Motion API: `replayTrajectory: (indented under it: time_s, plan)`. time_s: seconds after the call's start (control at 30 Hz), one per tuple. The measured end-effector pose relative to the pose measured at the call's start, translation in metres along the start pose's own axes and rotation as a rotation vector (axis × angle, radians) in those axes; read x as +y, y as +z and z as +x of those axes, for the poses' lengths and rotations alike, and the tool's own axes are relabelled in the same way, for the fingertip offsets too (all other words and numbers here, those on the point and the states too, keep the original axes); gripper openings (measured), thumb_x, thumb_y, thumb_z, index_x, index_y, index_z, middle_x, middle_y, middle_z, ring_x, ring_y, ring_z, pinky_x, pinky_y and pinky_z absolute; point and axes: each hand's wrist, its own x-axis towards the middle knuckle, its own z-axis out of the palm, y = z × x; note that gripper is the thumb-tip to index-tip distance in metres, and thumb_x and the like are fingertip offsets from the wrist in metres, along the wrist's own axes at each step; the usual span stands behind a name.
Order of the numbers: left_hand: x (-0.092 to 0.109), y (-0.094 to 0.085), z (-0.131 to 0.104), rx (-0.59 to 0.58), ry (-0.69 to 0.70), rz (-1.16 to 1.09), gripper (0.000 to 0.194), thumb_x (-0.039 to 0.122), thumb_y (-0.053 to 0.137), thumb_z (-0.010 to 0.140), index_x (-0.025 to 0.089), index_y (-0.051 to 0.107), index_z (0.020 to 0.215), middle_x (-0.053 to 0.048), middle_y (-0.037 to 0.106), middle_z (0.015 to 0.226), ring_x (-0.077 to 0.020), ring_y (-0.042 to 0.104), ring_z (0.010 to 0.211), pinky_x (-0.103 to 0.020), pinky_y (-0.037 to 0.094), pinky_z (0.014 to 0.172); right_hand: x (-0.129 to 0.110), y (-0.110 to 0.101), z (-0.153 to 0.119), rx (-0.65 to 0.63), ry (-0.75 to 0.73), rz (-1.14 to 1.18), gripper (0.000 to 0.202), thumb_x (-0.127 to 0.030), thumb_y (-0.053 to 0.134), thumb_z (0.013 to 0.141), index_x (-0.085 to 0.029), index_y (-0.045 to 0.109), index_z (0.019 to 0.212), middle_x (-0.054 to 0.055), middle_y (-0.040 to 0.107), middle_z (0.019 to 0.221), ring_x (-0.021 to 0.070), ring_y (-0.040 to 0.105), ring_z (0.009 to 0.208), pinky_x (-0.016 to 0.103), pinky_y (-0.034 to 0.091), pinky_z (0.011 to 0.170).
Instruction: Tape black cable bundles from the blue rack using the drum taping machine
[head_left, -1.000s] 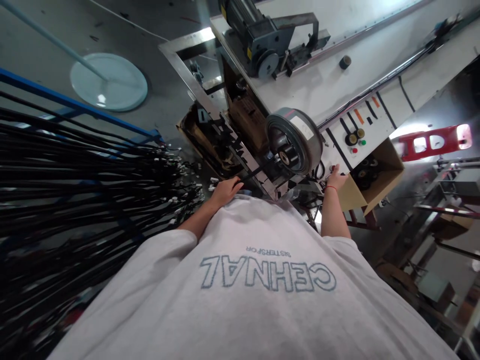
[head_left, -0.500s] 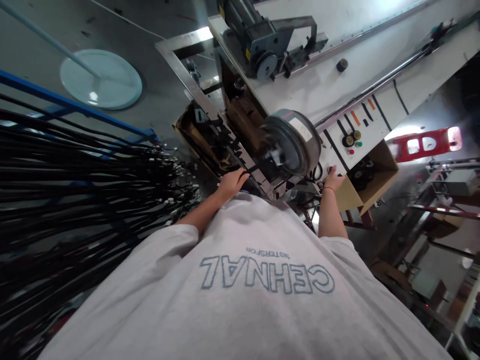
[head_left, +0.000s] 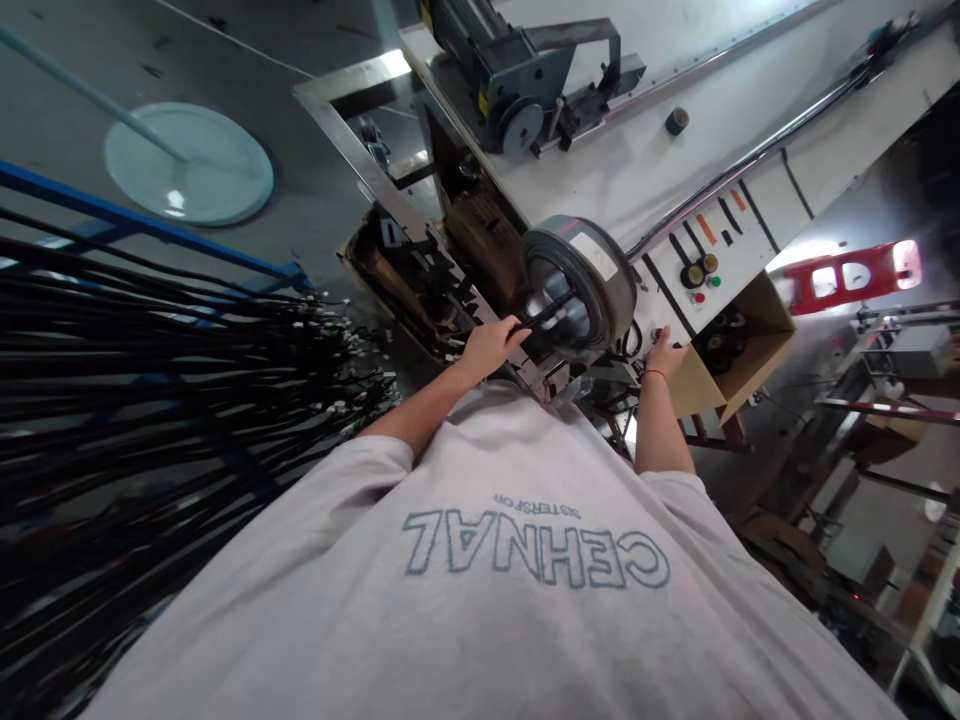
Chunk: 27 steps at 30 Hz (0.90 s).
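My left hand (head_left: 491, 347) is closed around a thin black cable (head_left: 553, 309), which runs from the fingers into the open middle of a round, grey taping head (head_left: 619, 285). That ring stands at the near end of a long white machine bench (head_left: 585, 180). My right hand (head_left: 661, 357), with a red string at its wrist, is at the bench's near edge, its fingers curled by a small dark knob. What those fingers grip is hidden. Red and green buttons (head_left: 706, 290) and two rolls of tape (head_left: 700, 270) are on the panel beyond it.
A motor unit (head_left: 517, 80) is mounted on the bench, with a small dark roll (head_left: 676, 121) nearby. On the right an open cardboard box (head_left: 757, 350) holds dark rolls. To the left, a blue rack (head_left: 247, 252) carries many black cables, and a round stand base (head_left: 191, 165) is on the floor.
My left hand has moved right and slightly up, closer to the ring, with the black cable. The ring's inside, blurred before, looks sharper now. My right hand stays at the panel edge.
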Motion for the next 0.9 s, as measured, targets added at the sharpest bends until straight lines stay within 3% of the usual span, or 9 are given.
replayTrajectory:
  time_s: [0.23, 0.37, 0.63, 0.77, 0.9]
  plan:
    - [-0.015, -0.004, -0.013, -0.015, -0.001, -0.008, 0.034, 0.049, 0.051, 0.095, 0.017, 0.065, 0.099, -0.008, 0.069, 0.082, -0.0258, 0.066, 0.082, -0.031, 0.043, 0.076, 0.001, 0.001, 0.002, 0.009, -0.007, -0.003, 0.055, -0.051, 0.057, 0.094, -0.006, 0.052, 0.126, 0.025, 0.061, 0.134, 0.0285, 0.057, 0.131, 0.038, 0.043, 0.112]
    - [-0.023, -0.01, -0.025, -0.015, -0.036, -0.043, 0.033, 0.048, 0.052, 0.094, 0.017, 0.063, 0.089, -0.004, 0.062, 0.069, -0.0212, 0.058, 0.067, -0.03, 0.039, 0.067, 0.001, 0.001, 0.003, 0.001, -0.008, -0.006, 0.053, -0.051, 0.056, 0.095, -0.007, 0.052, 0.125, 0.024, 0.062, 0.133, 0.0286, 0.058, 0.13, 0.04, 0.044, 0.111]
    - [0.007, -0.007, -0.01, -0.031, -0.015, -0.323, 0.028, 0.043, 0.053, 0.095, 0.02, 0.055, 0.078, 0.0, 0.062, 0.064, -0.0164, 0.057, 0.065, -0.027, 0.042, 0.07, 0.0, 0.003, 0.003, -0.008, 0.019, -0.002, 0.053, -0.052, 0.057, 0.094, -0.009, 0.05, 0.125, 0.023, 0.061, 0.134, 0.0286, 0.059, 0.127, 0.041, 0.044, 0.111]
    - [0.011, 0.003, -0.002, -0.095, -0.097, -0.618, 0.031, 0.044, 0.054, 0.097, 0.02, 0.053, 0.077, 0.004, 0.052, 0.056, -0.0115, 0.049, 0.053, -0.024, 0.041, 0.059, -0.002, 0.0, 0.004, -0.026, -0.004, 0.009, 0.053, -0.045, 0.059, 0.094, -0.005, 0.05, 0.127, 0.027, 0.057, 0.136, 0.0302, 0.056, 0.131, 0.043, 0.041, 0.114]
    - [0.016, 0.003, 0.002, -0.334, -0.389, -1.118, 0.043, 0.05, 0.053, 0.098, 0.019, 0.046, 0.069, 0.009, 0.029, 0.049, -0.0061, 0.028, 0.039, -0.019, 0.031, 0.044, -0.024, -0.008, 0.008, 0.075, -0.218, -0.015, 0.058, -0.029, 0.067, 0.088, -0.005, 0.046, 0.136, 0.028, 0.04, 0.151, 0.032, 0.036, 0.147, 0.048, 0.027, 0.123]
